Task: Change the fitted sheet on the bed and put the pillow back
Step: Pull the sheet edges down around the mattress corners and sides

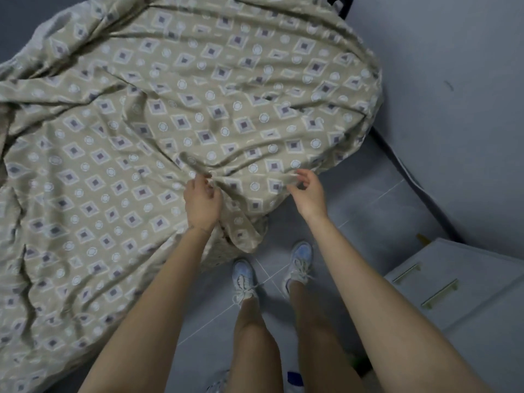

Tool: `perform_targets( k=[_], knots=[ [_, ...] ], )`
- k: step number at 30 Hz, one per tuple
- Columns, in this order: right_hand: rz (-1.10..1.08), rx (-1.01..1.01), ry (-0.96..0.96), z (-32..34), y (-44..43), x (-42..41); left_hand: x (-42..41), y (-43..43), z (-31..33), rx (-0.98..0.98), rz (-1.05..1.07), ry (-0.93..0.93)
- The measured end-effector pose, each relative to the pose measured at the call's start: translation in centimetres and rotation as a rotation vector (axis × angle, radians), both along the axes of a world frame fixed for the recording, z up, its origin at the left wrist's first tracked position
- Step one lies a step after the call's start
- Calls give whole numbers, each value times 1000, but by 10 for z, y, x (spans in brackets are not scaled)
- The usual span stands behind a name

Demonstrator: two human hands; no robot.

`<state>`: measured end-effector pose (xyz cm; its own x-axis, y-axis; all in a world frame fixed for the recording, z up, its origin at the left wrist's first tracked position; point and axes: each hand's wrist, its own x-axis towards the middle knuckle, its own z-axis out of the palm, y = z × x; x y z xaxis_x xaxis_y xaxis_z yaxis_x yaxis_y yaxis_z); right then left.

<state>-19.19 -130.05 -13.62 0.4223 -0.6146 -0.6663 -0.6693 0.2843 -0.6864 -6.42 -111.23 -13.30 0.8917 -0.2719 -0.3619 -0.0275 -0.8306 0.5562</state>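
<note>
a beige fitted sheet (175,114) printed with diamonds and circles lies wrinkled over the bed, its near corner hanging down toward the grey tiled floor (368,199). the left hand (202,197) pinches a fold of the sheet at that corner. the right hand (307,191) is just beside it, fingers curled on the sheet's edge. below, two pale sneakers (243,276) stand on the tiles. a white drawer unit (459,282) with brass handles sits at right.
</note>
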Motion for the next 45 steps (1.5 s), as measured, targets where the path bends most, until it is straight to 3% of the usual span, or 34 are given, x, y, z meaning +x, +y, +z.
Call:
perform_targets(
  k=[3, 7, 10, 12, 15, 18, 23, 26, 28, 31, 33, 36, 39, 42, 45],
  knots=[
    [133, -102, 38, -22, -28, 16, 2, -31, -26, 137, -280, -209],
    [343, -319, 126, -44, -58, 32, -7, -74, -57, 298, -494, -27],
    [665, -490, 297, -61, -77, 43, -7, -92, -74, 444, -657, -57],
    [818, -594, 376, -72, -87, 50, -2, -100, -81, 367, -659, -91],
    [852, -775, 291, -82, -106, 61, 12, -107, -87, 171, -533, -166],
    [926, -687, 221, -76, -134, 72, 27, -121, -78, 6, -416, -94],
    [430, -500, 237, -51, -212, 91, 41, -189, -57, -302, -109, 279],
    [342, -432, 204, -43, -246, 108, 52, -238, -49, -348, -261, 418],
    [315, -333, 156, -45, -258, 124, 62, -263, -49, -343, -241, 356],
    [341, -209, 92, -58, -277, 148, 87, -291, -56, -235, -61, 81],
    [488, -322, 148, -69, -289, 159, 104, -306, -65, -131, -86, -1],
    [761, -589, 297, -83, -296, 166, 119, -323, -81, 143, -201, 74],
    [916, -690, 286, -95, -301, 171, 123, -333, -92, 339, -292, 54],
    [999, -679, 163, -96, -310, 172, 128, -344, -93, 395, -410, -40],
    [901, -603, 81, -86, -334, 187, 138, -360, -87, 248, -341, -123]
  ],
)
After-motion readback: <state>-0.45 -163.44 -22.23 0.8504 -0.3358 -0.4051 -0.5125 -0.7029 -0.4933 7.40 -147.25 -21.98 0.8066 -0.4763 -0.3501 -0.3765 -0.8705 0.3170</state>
